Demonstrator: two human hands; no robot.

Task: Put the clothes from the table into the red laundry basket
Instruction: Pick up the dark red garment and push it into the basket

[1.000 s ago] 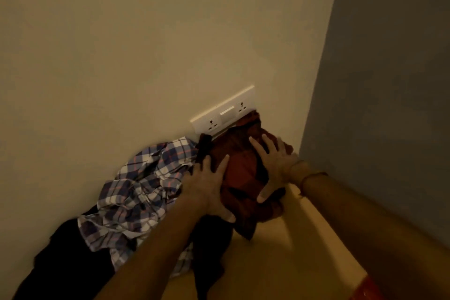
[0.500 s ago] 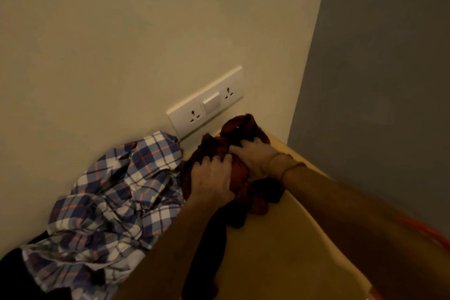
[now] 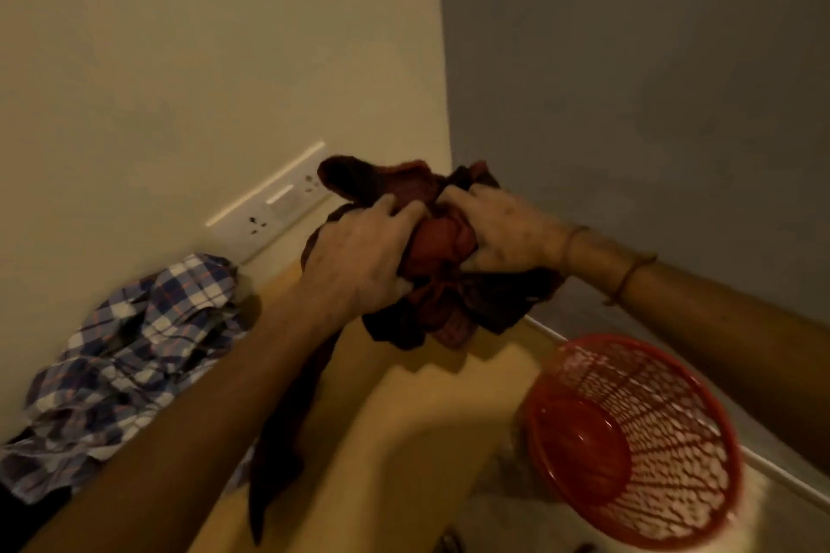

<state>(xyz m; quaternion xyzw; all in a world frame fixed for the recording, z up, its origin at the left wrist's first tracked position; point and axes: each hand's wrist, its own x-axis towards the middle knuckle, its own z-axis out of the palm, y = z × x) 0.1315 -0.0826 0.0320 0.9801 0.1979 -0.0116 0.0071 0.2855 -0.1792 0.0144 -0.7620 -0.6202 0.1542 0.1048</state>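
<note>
Head view: both hands clamped on a bunched dark red garment (image 3: 442,247), left hand (image 3: 359,256) gripping from the near side, right hand (image 3: 507,233) closed on the far side, fingers dug into the cloth. Bundle lifted clear of the worktop (image 3: 404,440), with a long dark tail of fabric hanging down at about 7 o'clock from the hands and trailing over the worktop edge. Judged as the carry step: garment picked up, not yet over the red laundry basket (image 3: 700,489).

Basket down on the floor at about 5 o'clock from the bundle, mouth tipped toward the camera, looks empty. Next move calls for swinging the bundle toward 5 o'clock and lowering it over the rim before letting go; hanging tail likely to drape outside the rim or snag on the worktop edge unless gathered up first.

Left behind on the worktop at about 8 o'clock from the hands: a blue checked shirt (image 3: 134,350) in a heap against the wall, something dark beneath it, too dim to tell what. Wall socket plate (image 3: 269,202) at 10 o'clock, well clear of the path. Nothing between the bundle and the basket.
</note>
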